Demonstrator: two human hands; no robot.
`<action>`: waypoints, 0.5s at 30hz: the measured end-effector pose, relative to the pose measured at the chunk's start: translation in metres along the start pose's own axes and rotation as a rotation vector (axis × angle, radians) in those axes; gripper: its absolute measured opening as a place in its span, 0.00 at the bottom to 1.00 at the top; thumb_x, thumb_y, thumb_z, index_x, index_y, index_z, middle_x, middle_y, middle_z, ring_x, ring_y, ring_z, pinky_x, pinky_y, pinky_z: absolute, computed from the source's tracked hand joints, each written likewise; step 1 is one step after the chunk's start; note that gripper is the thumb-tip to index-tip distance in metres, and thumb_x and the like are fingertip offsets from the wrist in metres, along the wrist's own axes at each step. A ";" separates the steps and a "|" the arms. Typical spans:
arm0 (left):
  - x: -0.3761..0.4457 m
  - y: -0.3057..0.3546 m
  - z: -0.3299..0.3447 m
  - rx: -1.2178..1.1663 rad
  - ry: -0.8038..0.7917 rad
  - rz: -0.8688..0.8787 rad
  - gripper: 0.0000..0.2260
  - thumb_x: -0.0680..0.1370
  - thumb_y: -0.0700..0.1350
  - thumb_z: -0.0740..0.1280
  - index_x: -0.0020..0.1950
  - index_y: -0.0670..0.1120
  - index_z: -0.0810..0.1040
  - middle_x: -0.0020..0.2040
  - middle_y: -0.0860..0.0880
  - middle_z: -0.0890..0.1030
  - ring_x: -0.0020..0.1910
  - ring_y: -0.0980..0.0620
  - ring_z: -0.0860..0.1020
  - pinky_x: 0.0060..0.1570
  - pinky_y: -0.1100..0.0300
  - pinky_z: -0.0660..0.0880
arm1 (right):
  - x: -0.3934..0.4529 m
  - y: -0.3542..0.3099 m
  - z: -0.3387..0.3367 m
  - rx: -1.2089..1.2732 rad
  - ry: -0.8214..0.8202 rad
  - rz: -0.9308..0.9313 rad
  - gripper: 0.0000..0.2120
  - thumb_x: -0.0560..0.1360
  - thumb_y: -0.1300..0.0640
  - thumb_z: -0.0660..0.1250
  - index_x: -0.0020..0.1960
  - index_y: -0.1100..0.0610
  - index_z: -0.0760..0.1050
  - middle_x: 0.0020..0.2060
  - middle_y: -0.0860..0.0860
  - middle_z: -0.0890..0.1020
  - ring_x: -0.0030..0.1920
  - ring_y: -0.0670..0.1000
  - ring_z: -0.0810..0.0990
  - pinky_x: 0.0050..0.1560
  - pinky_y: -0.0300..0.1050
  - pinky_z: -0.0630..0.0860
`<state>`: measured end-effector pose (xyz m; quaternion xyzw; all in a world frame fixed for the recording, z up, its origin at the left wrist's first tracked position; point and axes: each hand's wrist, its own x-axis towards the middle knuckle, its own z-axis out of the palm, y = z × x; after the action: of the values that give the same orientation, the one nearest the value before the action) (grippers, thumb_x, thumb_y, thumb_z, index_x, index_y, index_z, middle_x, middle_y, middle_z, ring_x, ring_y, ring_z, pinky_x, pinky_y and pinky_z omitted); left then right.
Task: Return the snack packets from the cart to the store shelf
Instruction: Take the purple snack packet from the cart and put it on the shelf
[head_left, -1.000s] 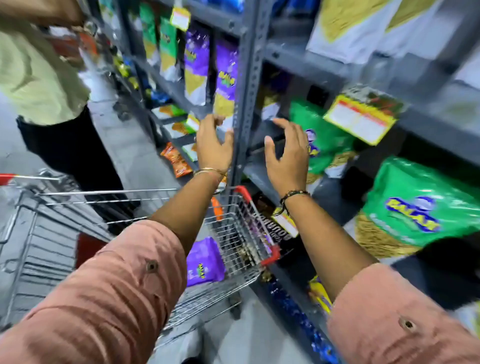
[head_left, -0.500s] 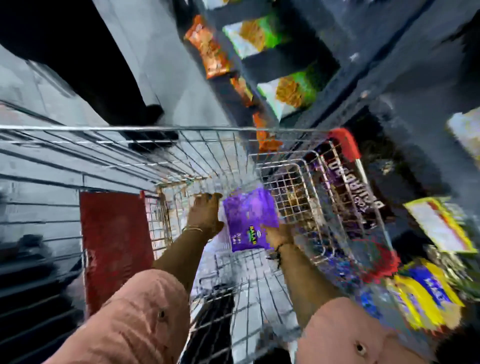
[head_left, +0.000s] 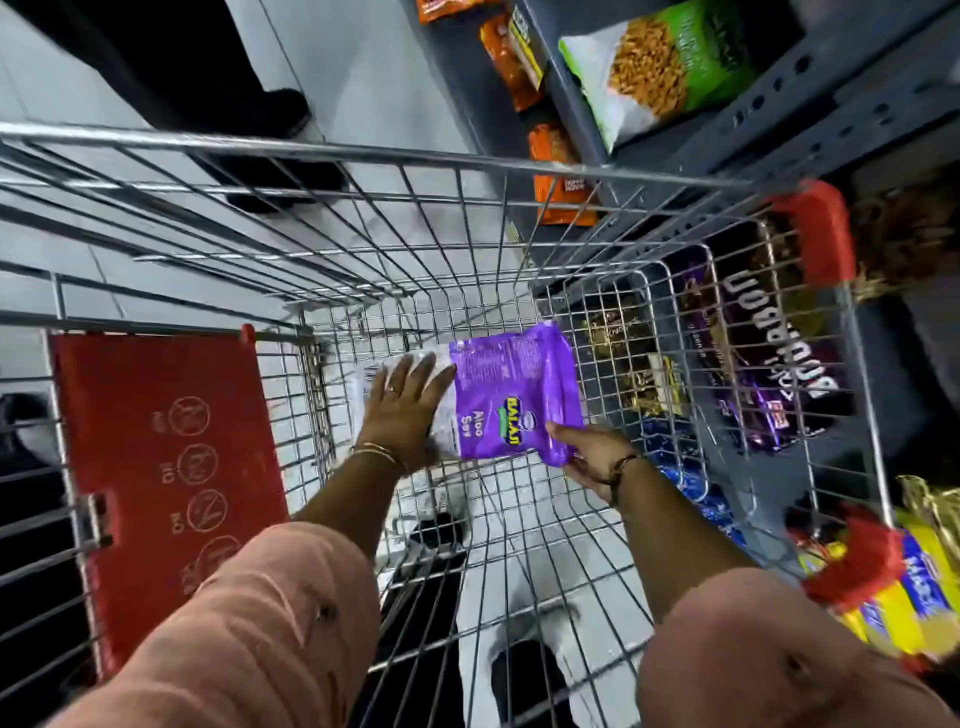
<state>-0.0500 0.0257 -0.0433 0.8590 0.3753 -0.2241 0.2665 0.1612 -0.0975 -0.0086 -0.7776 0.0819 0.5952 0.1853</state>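
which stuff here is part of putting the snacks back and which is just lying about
Part of the job:
purple snack packet
wire cart
left hand, flat on the packet
right hand, fingers on its corner
grey shelf

Just lying about:
red seat flap
green packet
orange packets

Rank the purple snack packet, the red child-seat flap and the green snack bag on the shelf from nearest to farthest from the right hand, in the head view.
1. Purple snack packet: held by the right hand at its near corner, in the cart.
2. Red child-seat flap: far across the cart, to the left.
3. Green snack bag: up on the shelf, top right.
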 end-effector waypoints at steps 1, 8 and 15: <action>0.001 0.000 -0.006 -0.027 -0.015 -0.003 0.47 0.66 0.51 0.71 0.77 0.54 0.46 0.80 0.47 0.48 0.78 0.43 0.44 0.74 0.43 0.41 | -0.011 -0.007 0.000 0.091 -0.078 0.006 0.08 0.72 0.55 0.72 0.48 0.58 0.78 0.40 0.55 0.80 0.34 0.50 0.75 0.28 0.36 0.75; -0.031 0.002 -0.032 -0.241 0.229 -0.198 0.59 0.54 0.61 0.79 0.76 0.45 0.53 0.74 0.43 0.62 0.74 0.41 0.59 0.74 0.42 0.50 | -0.076 -0.077 0.036 0.312 -0.386 -0.139 0.09 0.78 0.67 0.56 0.40 0.61 0.70 0.31 0.55 0.75 0.25 0.45 0.76 0.25 0.32 0.77; -0.037 -0.013 -0.060 -0.469 0.392 -0.363 0.21 0.69 0.52 0.72 0.58 0.46 0.74 0.46 0.35 0.83 0.46 0.33 0.80 0.40 0.48 0.75 | -0.099 -0.105 0.063 0.241 -0.512 -0.325 0.15 0.79 0.46 0.60 0.44 0.57 0.74 0.36 0.54 0.84 0.35 0.50 0.84 0.36 0.41 0.77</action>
<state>-0.0714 0.0514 0.0200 0.7204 0.6072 -0.0062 0.3352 0.1141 0.0137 0.0921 -0.5778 -0.0227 0.7201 0.3834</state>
